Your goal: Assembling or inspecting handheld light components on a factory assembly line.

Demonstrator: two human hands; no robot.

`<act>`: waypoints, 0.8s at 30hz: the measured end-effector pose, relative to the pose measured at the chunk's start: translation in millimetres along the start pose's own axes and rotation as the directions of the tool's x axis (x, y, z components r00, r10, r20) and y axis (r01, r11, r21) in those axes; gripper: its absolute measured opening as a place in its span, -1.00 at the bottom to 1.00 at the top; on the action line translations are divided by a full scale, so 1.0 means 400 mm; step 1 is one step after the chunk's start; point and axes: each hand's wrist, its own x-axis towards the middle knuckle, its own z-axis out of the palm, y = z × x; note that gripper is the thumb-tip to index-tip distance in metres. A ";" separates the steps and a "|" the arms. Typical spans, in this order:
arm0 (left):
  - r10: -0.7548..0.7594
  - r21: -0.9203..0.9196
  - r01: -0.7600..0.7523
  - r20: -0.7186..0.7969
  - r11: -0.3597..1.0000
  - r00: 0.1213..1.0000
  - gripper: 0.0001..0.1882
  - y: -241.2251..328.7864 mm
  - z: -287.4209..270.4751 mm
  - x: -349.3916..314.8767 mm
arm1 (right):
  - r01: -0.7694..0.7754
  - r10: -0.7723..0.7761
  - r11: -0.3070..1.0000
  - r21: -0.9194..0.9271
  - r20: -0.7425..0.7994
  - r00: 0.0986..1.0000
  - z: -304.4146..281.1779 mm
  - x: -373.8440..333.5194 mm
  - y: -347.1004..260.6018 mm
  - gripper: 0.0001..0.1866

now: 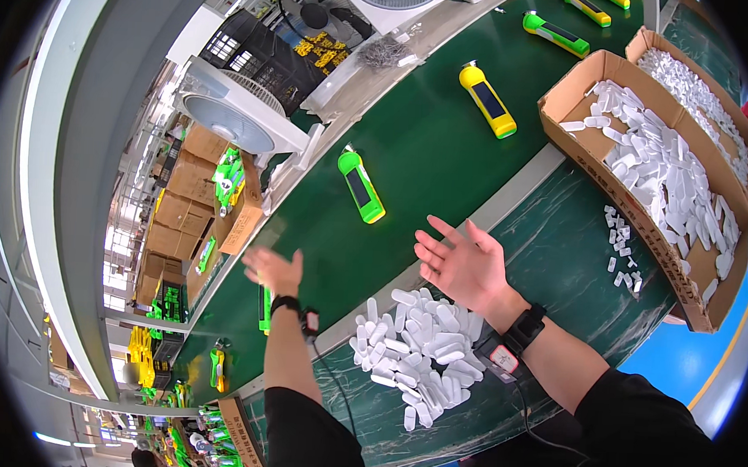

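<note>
My left hand [274,270] reaches over the green conveyor belt, fingers stretched and slightly blurred, holding nothing. Partly behind that wrist lies a green handheld device [264,311]. My right hand [467,268] hovers at the belt's near edge with its palm turned up, fingers spread, nothing in it. Just below it a loose pile of white oblong plastic pieces [414,354] covers part of the green marbled worktop [526,229]. Ahead on the belt [413,142] lies a green device [361,186] with a dark panel and a pointed metal end. A yellow one [488,100] lies farther right.
An open cardboard box [597,173] of white pieces stands at the right, another box [638,44] of smaller white pieces behind it. Small white parts [623,246] lie beside the box. White fans [228,120] stand beyond the belt. More devices [556,34] lie at the belt's far end.
</note>
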 end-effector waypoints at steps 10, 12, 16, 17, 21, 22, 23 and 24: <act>0.116 -0.350 0.016 0.352 0.937 0.929 -0.47 -0.369 0.094 -0.095 | 0.015 -0.014 1.000 0.018 -0.056 0.998 0.001 -0.005 -0.006 -0.32; 0.026 -0.376 0.152 0.430 0.914 0.903 -0.51 -0.316 0.056 -0.105 | 0.014 -0.013 1.000 0.018 -0.053 0.999 -0.010 -0.005 -0.013 -0.33; 0.005 -0.559 0.517 0.682 0.648 0.731 -0.58 -0.271 -0.030 -0.130 | 0.017 -0.017 1.000 0.000 -0.046 0.999 -0.012 0.001 -0.009 -0.34; 0.056 -0.652 0.602 0.699 0.461 0.713 -0.63 -0.270 -0.060 -0.156 | 0.009 -0.009 1.000 -0.006 -0.049 0.999 -0.016 0.006 -0.001 -0.34; 0.115 -0.666 0.745 0.744 0.049 0.658 -0.58 -0.211 -0.200 -0.240 | -0.012 0.011 0.999 -0.034 -0.039 0.999 -0.006 -0.006 0.006 -0.35; 0.158 -0.673 0.739 0.729 -0.008 0.666 -0.61 -0.197 -0.238 -0.270 | -0.021 0.020 0.999 -0.039 -0.040 0.999 -0.003 -0.008 0.011 -0.36; 0.207 -0.674 0.736 0.712 -0.066 0.671 -0.63 -0.173 -0.273 -0.303 | -0.020 0.019 0.999 -0.033 -0.032 0.999 0.001 -0.014 0.008 -0.37; 0.250 -0.664 0.743 0.708 -0.083 0.661 -0.63 -0.135 -0.301 -0.330 | -0.027 0.026 0.999 -0.044 -0.033 0.999 -0.004 -0.022 0.003 -0.37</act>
